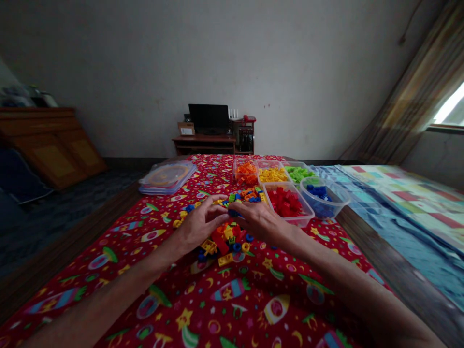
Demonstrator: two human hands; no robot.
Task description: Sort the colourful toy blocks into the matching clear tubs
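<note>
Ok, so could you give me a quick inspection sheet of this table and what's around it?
Surface: table under a red rocket-print cloth.
Job's things: mixed pile of coloured bricks under both hands; orange bricks, yellow bricks, green bricks and red bricks sorted in clear tubs, blue bricks in a round bowl.
Clutter: stack of clear lids at the far left of the cloth.
Hands: left hand and right hand rest on the pile, fingers curled; I cannot tell whether either grips a brick.
Cables: nothing seen.
Surroundings: desk with a dark monitor at the far wall, wooden cabinet left, curtain and window right, patchwork cover beside the table.
</note>
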